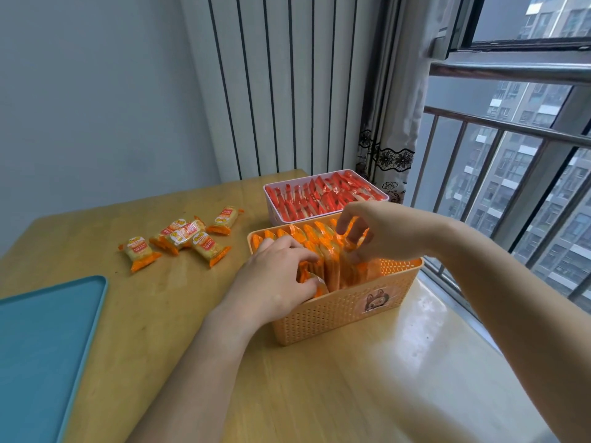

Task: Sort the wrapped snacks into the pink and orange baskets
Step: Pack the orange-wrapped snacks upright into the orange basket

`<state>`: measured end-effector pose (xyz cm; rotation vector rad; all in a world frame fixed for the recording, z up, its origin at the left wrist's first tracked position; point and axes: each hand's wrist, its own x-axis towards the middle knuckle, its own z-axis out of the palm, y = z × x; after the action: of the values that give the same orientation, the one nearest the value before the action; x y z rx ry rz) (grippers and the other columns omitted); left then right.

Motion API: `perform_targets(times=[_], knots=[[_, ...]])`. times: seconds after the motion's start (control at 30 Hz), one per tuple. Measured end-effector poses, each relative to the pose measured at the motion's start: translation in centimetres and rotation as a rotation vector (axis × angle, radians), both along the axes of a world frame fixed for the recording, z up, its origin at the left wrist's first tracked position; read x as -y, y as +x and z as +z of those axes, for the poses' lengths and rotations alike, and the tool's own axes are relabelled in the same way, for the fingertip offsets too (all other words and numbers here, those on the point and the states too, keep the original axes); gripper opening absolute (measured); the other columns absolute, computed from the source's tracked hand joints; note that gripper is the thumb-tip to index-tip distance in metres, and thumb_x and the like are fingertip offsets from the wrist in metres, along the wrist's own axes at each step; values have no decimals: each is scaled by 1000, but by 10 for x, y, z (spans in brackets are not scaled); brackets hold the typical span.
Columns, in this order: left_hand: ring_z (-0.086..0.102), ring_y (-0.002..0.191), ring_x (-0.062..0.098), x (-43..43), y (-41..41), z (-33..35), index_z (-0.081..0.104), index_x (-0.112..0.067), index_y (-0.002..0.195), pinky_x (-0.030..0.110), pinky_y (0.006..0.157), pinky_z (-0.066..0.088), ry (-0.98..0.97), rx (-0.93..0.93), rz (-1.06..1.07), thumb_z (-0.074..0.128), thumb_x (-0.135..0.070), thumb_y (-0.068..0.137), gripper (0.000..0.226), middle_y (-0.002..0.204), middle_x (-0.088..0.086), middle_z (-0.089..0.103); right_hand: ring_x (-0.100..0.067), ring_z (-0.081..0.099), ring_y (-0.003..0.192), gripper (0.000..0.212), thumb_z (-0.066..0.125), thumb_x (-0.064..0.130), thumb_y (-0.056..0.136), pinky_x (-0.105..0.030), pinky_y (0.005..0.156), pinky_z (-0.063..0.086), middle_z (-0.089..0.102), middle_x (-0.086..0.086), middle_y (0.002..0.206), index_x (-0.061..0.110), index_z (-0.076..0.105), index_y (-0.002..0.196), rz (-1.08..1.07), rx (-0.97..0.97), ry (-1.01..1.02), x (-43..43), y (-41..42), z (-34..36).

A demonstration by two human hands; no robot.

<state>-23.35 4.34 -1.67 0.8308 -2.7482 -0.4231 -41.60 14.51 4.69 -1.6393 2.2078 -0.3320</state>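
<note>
Centrally, both hands work inside the orange basket (345, 311), a perforated plastic bin standing on the wooden table (198, 330) with a cartoon sticker (374, 301) on its near wall. The left hand (275, 276) enters from 7 o'clock, forearm laid diagonally across the table, wrist bent over the basket's near-left rim, palm down. Its fingers curl into the upright row of orange-wrapped snacks (323, 251), and thumb and fingertips pinch a packet at the near-left end of the row; the grasp is closed on that packet. The right hand (380, 231) reaches in from 4 o'clock, forearm raised above the table edge, wrist arched, fingers pointing down and leftward. Its fingertips press against and partly clasp the tops of several packets in the middle of the row; whether any one packet is fully gripped cannot be told.

At 12 o'clock from the orange basket, touching or just beside its far rim, stands the pink basket (326, 193), filled with red-wrapped snacks (323, 195) packed on edge. At 10 o'clock from the orange basket, well apart from it, a loose cluster of unsorted orange snacks (182, 238) lies flat on the table, some overlapping. At 8 o'clock, a teal tray (41, 353) rests on the table and is cut off by the frame's left edge. A striped curtain (287, 84) hangs behind the table, and a railed window (511, 155) occupies the 2 o'clock side.
</note>
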Motion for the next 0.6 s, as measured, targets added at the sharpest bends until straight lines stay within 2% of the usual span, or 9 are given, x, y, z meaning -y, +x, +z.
perform_targets(times=[0.1,0.17,0.27,0.33,0.4,0.43,0.5,0.6], knots=[[40,125,12,-5,-4,-1,55,-32,138,33,102,44,-46,-79,-10,66,-42,92,49,134,-14,51,-14,67,92,42,81,20,85,-38,79,62,66,11,105,26,56,118,47,49,-12,10,14,-16],[44,123,12,-9,-4,-1,55,-30,133,32,102,44,-66,-135,-38,64,-30,93,41,130,-14,55,-17,66,90,39,83,19,82,-38,77,62,67,7,102,22,57,111,54,42,-80,14,20,-28],[49,116,9,-14,-3,-1,57,-36,124,36,100,45,7,-177,-62,57,-25,96,30,117,-20,58,-18,68,87,34,86,19,78,-42,77,62,70,5,97,22,60,99,6,115,-174,9,13,-37],[47,117,8,-13,-3,-1,63,-41,121,40,104,42,-2,-122,-85,51,-27,99,28,123,-21,59,-17,69,89,26,82,17,82,-43,78,62,70,5,98,23,63,98,4,163,-182,3,4,-35],[43,120,7,-12,-6,-1,69,-43,116,41,109,36,-75,-18,-104,47,-28,101,31,130,-21,56,-16,72,86,16,74,10,89,-36,73,62,69,1,101,21,65,96,-42,210,-255,-4,-11,-29],[42,120,6,-11,-7,1,71,-44,113,40,110,34,-111,9,-107,47,-29,101,32,131,-21,54,-14,72,84,16,69,5,91,-27,67,60,69,1,103,20,65,95,-77,183,-306,-5,-18,-24],[41,120,5,-10,-8,2,73,-45,111,38,109,35,-156,35,-111,47,-29,102,31,130,-22,54,-14,66,93,22,65,4,91,-20,67,52,67,4,108,24,66,101,-123,-73,-355,-8,-33,-18],[41,121,5,-9,-10,6,75,-44,107,37,106,40,-170,53,-106,49,-30,102,31,131,-22,53,-19,53,112,30,69,25,89,-38,91,51,63,6,117,29,68,119,-61,-431,-166,-5,-42,-24]])
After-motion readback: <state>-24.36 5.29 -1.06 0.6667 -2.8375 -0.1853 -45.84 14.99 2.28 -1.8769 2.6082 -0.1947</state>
